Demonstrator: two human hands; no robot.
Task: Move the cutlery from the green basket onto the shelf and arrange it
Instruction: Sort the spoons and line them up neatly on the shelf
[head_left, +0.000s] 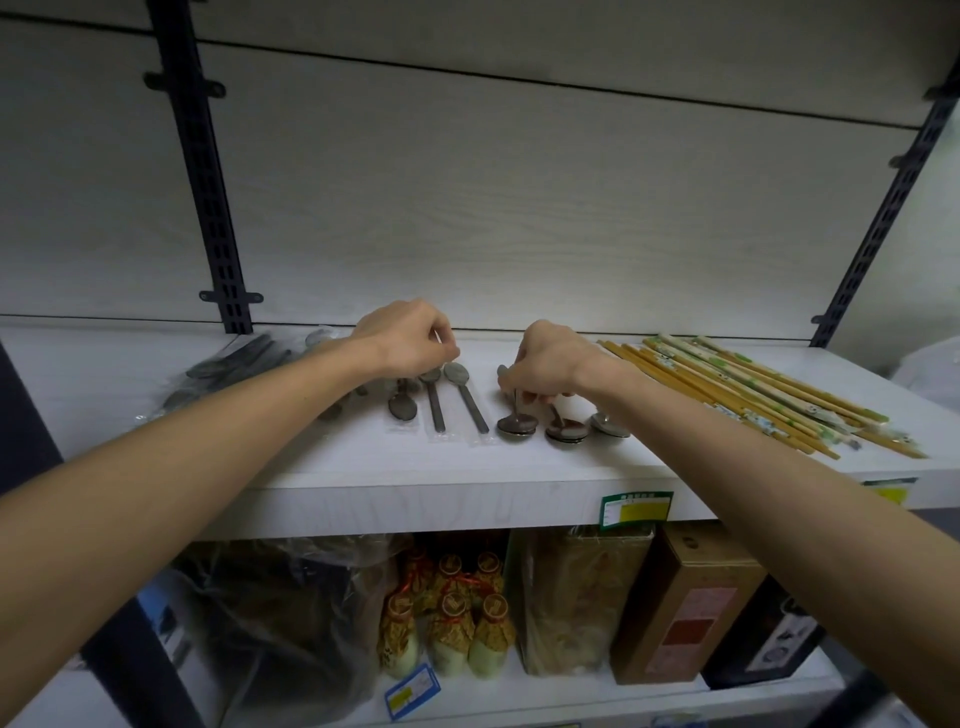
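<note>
— What is the person doing up there now?

— Arranging, I'd say, not fetching. The green basket isn't anywhere in sight; the cutlery is already lying on the white shelf (363, 499). The left hand (410, 338) is hovering with its fingers curled down over the bowl ends of two wrapped spoons (457, 397), seemingly pinching at the tops of their clear sleeves, though I can't tell exactly what the fingertips are gripping.

— And the other hand?

— The right hand (545, 358) is curling its fingers round the handles of a row of spoon stacks (540, 426), bowls pointing toward the shelf's front edge. It's pinching one handle, as far as I can see.

— Anything else on that shelf?

— A dark heap of bagged cutlery (234, 364) is sitting at the left, and packs of wooden chopsticks (753, 395) are fanning out at the right.

— So what's coming?

— My guess: the loose spoons are wanting squaring up, parallel and evenly spaced. That's calling for small nudges, since the slippery wrappers could be sliding about.
</note>
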